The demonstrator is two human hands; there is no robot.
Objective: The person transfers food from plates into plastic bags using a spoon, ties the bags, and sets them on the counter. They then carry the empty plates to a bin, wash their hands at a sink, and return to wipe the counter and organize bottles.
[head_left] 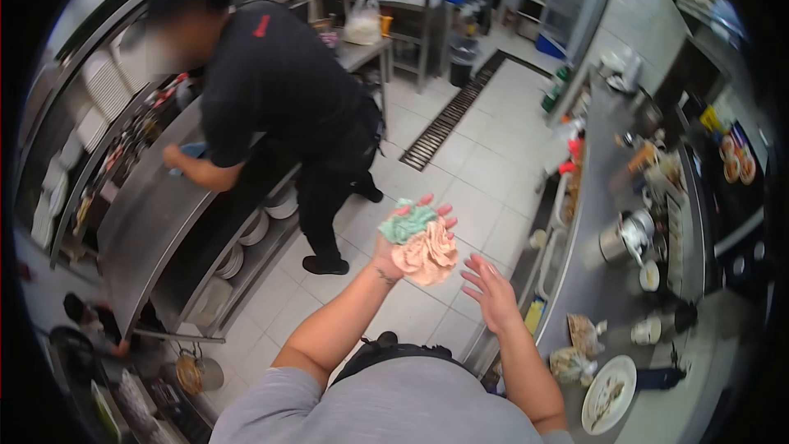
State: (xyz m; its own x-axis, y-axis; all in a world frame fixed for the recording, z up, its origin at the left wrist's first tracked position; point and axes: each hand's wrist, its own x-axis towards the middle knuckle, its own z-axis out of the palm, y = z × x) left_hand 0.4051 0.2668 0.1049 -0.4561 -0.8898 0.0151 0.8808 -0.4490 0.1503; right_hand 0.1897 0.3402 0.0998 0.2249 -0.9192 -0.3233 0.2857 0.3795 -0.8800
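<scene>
Two crumpled cloths rest in my left hand (389, 256), which is held out in front of my body with its fingertips showing past them. One is a mint green cloth (408, 223); the other, a peach cloth (426, 253), is bunched up nearer to me. My right hand (491, 294) hovers just to the right of the peach cloth, apart from it. Its fingers are spread and nothing is in them. The cloths hide most of my left palm.
At left, a co-worker (283, 74) in black leans over a steel counter (140, 238), one hand on a blue cloth (191, 150). On my right, another steel counter (575, 292) carries a white oval plate (609, 395) with food scraps. A floor drain grate (452, 115) runs ahead.
</scene>
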